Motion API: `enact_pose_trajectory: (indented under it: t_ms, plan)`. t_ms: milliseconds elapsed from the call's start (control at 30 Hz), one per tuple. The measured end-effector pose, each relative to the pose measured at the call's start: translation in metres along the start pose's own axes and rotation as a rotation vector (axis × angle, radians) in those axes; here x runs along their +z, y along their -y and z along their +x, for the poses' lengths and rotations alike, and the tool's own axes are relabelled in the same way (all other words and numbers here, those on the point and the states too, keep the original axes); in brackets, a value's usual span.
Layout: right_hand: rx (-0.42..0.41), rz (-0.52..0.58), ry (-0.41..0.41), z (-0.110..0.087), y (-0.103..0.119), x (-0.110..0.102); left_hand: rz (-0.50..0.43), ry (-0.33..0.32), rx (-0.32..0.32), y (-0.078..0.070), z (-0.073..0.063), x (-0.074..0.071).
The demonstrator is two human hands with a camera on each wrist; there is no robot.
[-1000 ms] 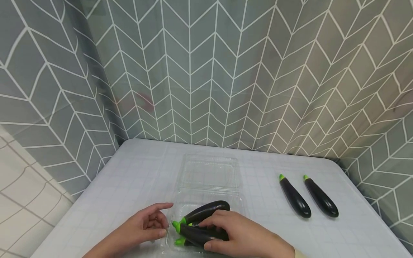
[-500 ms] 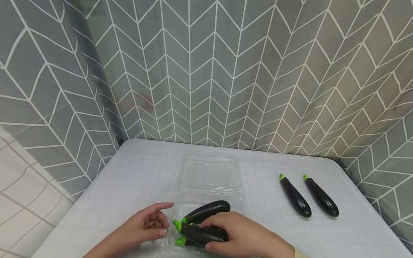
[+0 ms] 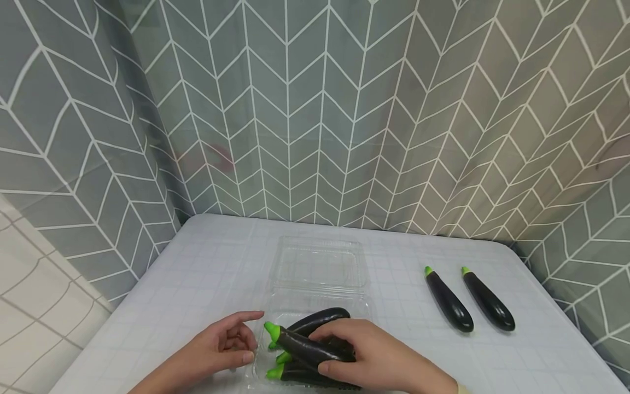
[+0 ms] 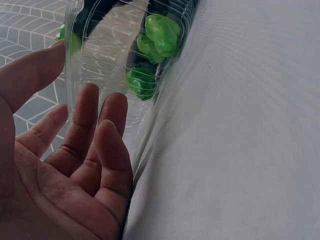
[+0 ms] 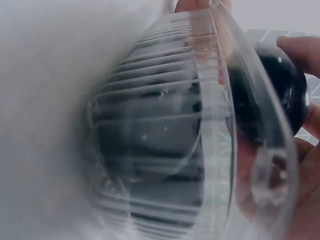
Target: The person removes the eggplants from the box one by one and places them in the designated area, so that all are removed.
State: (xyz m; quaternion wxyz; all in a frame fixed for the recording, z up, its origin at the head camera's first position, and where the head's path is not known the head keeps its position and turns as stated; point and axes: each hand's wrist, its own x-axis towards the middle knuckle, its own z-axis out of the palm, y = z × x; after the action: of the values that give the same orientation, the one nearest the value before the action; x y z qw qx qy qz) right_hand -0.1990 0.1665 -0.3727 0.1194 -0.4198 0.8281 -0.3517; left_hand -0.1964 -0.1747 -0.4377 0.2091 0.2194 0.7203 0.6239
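Observation:
My right hand [image 3: 376,355] grips a dark purple eggplant [image 3: 306,346] by its thick end, its green stem pointing up to the left in the head view. Beneath it is a clear plastic clamshell box [image 3: 305,300], which holds several more eggplants. One of these, a dark eggplant [image 3: 320,318], lies slanted at the back. In the right wrist view the rounded end of the held eggplant [image 5: 280,90] shows above the box rim. My left hand [image 3: 221,345] stays at the box's left side with loosely bent fingers, holding nothing; in the left wrist view its fingertips are close to the wall.
The box's clear lid [image 3: 320,265] lies folded back behind its base. Two more eggplants, a nearer-left eggplant [image 3: 450,301] and a right-hand eggplant [image 3: 489,300], lie side by side on the white-covered table [image 3: 216,262]. A patterned grey curtain [image 3: 315,109] hangs behind the table.
My right hand has lifted its eggplant slightly, and the stem end has risen. More green stems of the eggplants below now show. My left hand has stayed in place.

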Motion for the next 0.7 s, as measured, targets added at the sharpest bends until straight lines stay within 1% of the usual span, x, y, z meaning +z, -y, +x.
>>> enact_pose_trajectory:
  t_ms: [67,200,267,467,567,700]
  plan:
    - [0.022,0.021,-0.032,-0.003,-0.001,-0.002,-0.002,0.001,0.001,0.000,0.000,0.000]
    - [0.092,0.072,-0.083,-0.008,-0.003,-0.006,-0.011,0.001,-0.011,-0.001,0.000,0.000]
    - [0.114,0.078,-0.110,-0.010,-0.004,-0.009,-0.012,-0.002,-0.017,-0.001,0.000,0.000]
    - [0.121,0.064,-0.190,-0.014,-0.008,-0.015,0.001,-0.010,-0.027,-0.001,0.000,0.000]
    - [0.135,0.054,-0.220,-0.016,-0.010,-0.017,0.005,-0.013,-0.029,-0.001,0.000,0.001]
    - [0.163,0.071,-0.260,-0.020,-0.012,-0.019,0.002,-0.011,-0.022,-0.001,0.000,0.001]
